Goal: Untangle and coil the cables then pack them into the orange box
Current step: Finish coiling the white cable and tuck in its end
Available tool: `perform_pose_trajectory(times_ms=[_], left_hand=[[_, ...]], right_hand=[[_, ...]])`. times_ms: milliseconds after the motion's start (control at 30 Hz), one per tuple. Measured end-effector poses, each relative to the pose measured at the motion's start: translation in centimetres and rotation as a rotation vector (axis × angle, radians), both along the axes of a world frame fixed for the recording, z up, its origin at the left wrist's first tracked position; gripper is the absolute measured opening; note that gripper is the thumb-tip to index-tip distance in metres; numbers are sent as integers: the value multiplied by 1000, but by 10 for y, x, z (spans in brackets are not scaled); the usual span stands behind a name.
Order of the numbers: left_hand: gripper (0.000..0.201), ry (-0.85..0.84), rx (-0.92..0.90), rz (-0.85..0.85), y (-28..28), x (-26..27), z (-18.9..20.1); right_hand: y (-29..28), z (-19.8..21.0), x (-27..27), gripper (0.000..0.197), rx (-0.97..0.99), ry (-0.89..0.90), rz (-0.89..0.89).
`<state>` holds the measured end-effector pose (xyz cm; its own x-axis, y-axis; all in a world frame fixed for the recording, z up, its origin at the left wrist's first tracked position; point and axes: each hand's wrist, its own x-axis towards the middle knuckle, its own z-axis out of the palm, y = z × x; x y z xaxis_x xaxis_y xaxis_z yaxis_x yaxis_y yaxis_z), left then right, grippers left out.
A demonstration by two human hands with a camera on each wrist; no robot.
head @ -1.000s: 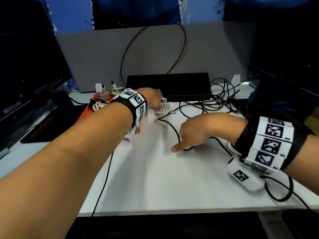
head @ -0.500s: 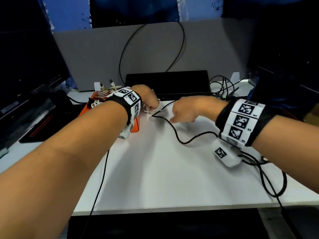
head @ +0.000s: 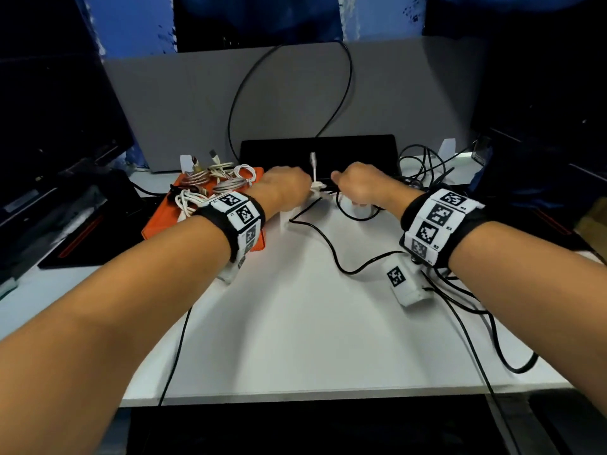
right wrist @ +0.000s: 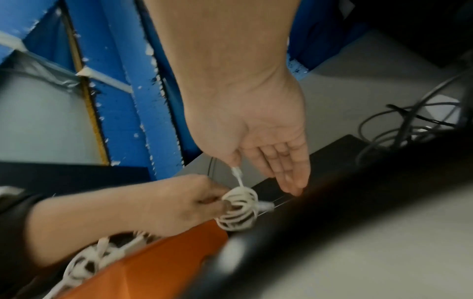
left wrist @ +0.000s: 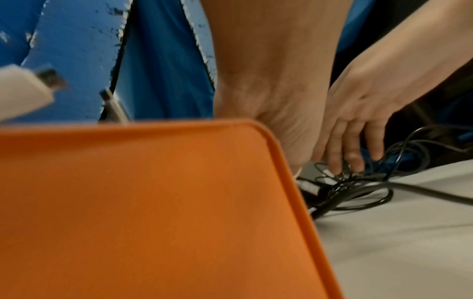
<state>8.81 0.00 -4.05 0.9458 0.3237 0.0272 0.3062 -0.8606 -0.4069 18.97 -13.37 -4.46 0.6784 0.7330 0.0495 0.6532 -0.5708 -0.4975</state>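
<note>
The right hand [head: 361, 187] has left the loose black cable [head: 331, 254] on the white table [head: 312, 339] and come up to twelve o'clock, meeting the left hand [head: 284, 188]. Left fingers clamp a small white cable coil [right wrist: 239, 208]; right thumb and forefinger pinch its loose end, other fingers straight. That coil looks nearly ready for the orange box [head: 157, 221] at ten o'clock, already holding coiled cables.
</note>
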Motion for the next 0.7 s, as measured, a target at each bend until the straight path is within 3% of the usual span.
perform_pose_trajectory(times_ms=[67, 167, 233, 300, 367, 433, 600, 667, 700], left_hand=[[27, -92, 70, -91, -5, -5, 7], [30, -226, 142, -252, -12, -12, 10], [38, -286, 131, -331, -13, -17, 10], [48, -311, 119, -402, -8, -22, 8], [56, -320, 117, -451, -3, -25, 6], [58, -386, -12, -470, -1, -30, 7], [66, -682, -846, -356, -10, -32, 12], [57, -859, -1020, -234, -20, -28, 16], [50, -923, -1022, -174, -25, -26, 20]], right_hand=[[-3, 1, 1, 48, 165, 334, -69], [-8, 4, -2, 52, 326, 771, -34], [-12, 6, -1, 56, 457, 938, 4], [-15, 10, 1, 48, 568, 1019, 45], [-18, 14, 0, 27, 672, 1053, 85], [-19, 17, 0, 17, 757, 1072, 105], [-7, 13, -9, 19, 844, 786, 48], [-1, 11, -15, 21, 866, 676, 23], [1, 10, -19, 21, 871, 632, 23]])
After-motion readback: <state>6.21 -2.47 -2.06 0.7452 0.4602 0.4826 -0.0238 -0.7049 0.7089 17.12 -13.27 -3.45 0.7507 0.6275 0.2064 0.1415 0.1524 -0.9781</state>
